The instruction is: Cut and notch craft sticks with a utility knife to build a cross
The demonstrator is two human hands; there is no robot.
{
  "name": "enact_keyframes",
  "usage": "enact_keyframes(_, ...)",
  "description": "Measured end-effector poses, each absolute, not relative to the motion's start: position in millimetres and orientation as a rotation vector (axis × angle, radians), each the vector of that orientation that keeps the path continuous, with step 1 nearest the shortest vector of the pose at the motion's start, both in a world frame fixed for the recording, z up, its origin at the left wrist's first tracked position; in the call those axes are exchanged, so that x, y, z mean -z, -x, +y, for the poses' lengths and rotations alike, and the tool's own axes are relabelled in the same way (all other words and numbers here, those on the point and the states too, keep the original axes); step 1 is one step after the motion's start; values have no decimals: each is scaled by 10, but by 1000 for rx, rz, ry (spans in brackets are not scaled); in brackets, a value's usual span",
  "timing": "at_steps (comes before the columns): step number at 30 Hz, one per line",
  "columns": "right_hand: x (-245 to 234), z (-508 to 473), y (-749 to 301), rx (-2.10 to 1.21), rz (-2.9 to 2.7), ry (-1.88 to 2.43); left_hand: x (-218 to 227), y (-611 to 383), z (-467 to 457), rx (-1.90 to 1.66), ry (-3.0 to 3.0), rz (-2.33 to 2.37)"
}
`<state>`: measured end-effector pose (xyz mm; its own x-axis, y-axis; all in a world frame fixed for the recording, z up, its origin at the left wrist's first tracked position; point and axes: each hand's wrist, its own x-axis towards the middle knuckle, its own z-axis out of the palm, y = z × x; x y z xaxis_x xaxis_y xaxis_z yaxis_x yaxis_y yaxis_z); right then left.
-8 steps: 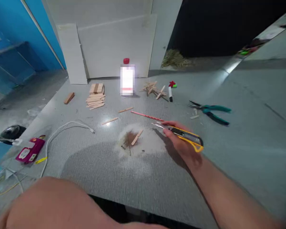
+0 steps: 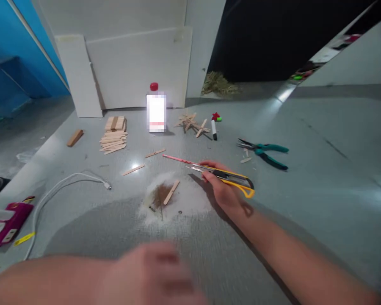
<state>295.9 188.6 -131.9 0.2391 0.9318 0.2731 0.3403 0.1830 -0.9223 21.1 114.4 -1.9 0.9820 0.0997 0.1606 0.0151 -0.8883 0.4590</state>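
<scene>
My right hand [image 2: 220,188] is closed around a yellow box cutter [image 2: 235,178], its blade end pointing left above the table. Just beyond the blade lies a red pencil [image 2: 174,158]. Left of the cutter, a single popsicle stick [image 2: 171,192] with a notch in its edge rests across a brown stain. My left hand [image 2: 158,271] is low in the foreground, smeared by motion, so its fingers do not show clearly. Two more loose sticks, a nearer one [image 2: 133,170] and a farther one [image 2: 155,153], lie left of the pencil.
Stacked popsicle sticks [image 2: 112,142], a red-capped bottle [image 2: 156,112] and crossed sticks [image 2: 192,123] line the back. Rightward are a marker [image 2: 213,129] and teal pliers [image 2: 271,154]. A white cable [image 2: 60,190] and magenta device [image 2: 9,222] occupy the left; a wooden block [image 2: 75,138] is behind.
The view has swung rightward, so the table's things appear farther left. My left hand has come into the bottom of the view. My right hand still holds the box cutter.
</scene>
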Motion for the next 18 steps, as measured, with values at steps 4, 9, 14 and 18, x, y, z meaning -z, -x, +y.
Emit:
enact_keyframes(4,1282,2130,-2995,-712,-1285,1333,340,-331,2157,-303,-2669,456)
enact_keyframes(9,1367,2280,-3008,-778,-1212,1303,812,-359,2703,-227,-2698,386)
enact_keyframes(14,1369,2235,-3089,-754,-1265,1383,983,-466,2895,-174,-2683,310)
enact_keyframes(18,1246,2201,-3116,-680,-1385,1431,972,-515,3053,-159,-2659,290)
